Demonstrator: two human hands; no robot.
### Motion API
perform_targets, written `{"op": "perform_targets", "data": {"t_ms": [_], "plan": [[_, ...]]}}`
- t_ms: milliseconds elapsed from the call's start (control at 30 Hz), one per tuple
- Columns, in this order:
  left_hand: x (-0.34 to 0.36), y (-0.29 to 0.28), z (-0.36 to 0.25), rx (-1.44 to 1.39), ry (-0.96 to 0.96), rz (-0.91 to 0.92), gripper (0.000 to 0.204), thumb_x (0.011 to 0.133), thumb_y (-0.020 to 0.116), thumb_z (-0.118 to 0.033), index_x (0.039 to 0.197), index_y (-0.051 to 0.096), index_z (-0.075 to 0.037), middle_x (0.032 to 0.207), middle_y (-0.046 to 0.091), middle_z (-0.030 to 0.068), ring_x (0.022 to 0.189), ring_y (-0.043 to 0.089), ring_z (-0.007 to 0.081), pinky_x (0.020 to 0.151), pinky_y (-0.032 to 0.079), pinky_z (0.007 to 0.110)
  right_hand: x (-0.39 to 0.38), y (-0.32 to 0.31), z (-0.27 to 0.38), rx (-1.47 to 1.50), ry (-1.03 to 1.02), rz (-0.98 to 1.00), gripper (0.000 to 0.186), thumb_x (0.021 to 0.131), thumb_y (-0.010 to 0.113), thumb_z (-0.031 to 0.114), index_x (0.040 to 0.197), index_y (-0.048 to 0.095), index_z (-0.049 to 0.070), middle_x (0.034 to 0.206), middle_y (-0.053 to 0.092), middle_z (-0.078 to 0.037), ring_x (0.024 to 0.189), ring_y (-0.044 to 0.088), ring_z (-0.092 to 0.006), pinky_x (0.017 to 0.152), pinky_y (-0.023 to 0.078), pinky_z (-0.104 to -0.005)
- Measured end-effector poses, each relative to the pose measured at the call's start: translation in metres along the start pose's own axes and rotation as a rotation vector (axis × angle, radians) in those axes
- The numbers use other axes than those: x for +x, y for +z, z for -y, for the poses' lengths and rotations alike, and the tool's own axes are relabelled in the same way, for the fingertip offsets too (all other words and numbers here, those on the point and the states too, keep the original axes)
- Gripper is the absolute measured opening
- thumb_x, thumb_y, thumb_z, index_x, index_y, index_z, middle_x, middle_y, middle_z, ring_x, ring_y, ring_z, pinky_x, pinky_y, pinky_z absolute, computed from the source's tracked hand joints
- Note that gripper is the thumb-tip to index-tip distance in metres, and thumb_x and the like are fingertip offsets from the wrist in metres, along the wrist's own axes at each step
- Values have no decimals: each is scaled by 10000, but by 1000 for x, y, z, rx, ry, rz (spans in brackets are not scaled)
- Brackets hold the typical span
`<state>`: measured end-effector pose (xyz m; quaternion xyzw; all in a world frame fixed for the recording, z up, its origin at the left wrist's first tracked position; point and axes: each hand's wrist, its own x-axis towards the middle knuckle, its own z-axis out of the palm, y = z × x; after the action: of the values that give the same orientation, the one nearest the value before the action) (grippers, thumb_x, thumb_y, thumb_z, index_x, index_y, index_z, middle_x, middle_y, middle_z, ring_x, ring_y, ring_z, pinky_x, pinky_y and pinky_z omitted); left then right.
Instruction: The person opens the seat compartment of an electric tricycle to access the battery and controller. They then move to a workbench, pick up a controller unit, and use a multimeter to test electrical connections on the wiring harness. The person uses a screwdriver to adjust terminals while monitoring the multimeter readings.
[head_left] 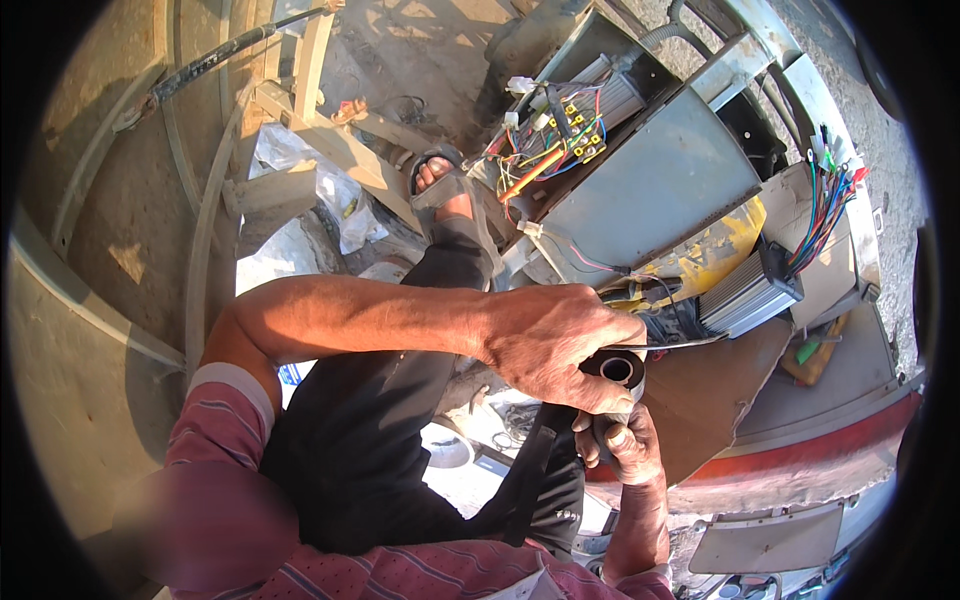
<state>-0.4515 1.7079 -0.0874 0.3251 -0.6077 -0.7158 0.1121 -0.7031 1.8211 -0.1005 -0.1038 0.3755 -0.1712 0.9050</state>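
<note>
My left hand (560, 345) reaches across from the left. Its thumb and fingers close around a black cylindrical piece with a round hole (618, 369) in its end. From below, my right hand (630, 447) grips the lower part of the same piece, fingers and thumb pressed together. A thin straight strip (690, 344) sticks out to the right from beside my left fingers. Whether it is a blade or something else I cannot tell. The hands hide most of the held piece. Both are above my right leg, beside a brown cardboard sheet (710, 410).
Ahead stands a grey metal housing (650, 180) with tangled wires and a yellow-black terminal block (583, 135). A finned metal box (750, 295) with loose coloured wires (820, 220) sits to the right. Wooden beams (330, 150) and plastic sheeting (345, 205) lie left of my sandalled foot (445, 190).
</note>
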Motion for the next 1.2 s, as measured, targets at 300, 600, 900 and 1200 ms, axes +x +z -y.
{"op": "perform_targets", "data": {"t_ms": [300, 600, 900, 1200], "plan": [[0, -11, 3, 50, -63, -23, 388, 890, 776, -341, 1000, 606, -10, 790, 681, 187, 711, 694, 403, 606, 515, 458, 9, -2, 6, -79, -3, -48, 631, 906, 790, 533, 1111, 665, -50, 771, 644, -57, 684, 609, -117, 603, 483, -254], [1, -18, 2, 60, -32, -37, 388, 887, 779, -341, 1045, 625, -23, 813, 698, 172, 717, 704, 389, 615, 528, 438, 14, -1, 13, -107, -31, 4, 632, 917, 765, 559, 1080, 670, -44, 760, 645, -48, 669, 602, -122, 605, 489, -259], [4, -19, 5, 67, -32, -28, 410, 886, 776, -357, 1056, 622, -18, 808, 701, 174, 724, 710, 387, 628, 536, 444, 14, -3, 18, -104, -5, -13, 647, 905, 782, 549, 1101, 670, -57, 764, 645, -53, 668, 599, -123, 607, 485, -263], [11, -19, 1, 19, 14, 17, 430, 867, 804, -350, 1076, 623, -20, 852, 685, 162, 778, 696, 380, 672, 530, 449, 7, -7, 14, -188, -77, -80, 471, 915, 823, 419, 1035, 661, -7, 821, 656, -16, 696, 586, -86, 632, 480, -254]]}}
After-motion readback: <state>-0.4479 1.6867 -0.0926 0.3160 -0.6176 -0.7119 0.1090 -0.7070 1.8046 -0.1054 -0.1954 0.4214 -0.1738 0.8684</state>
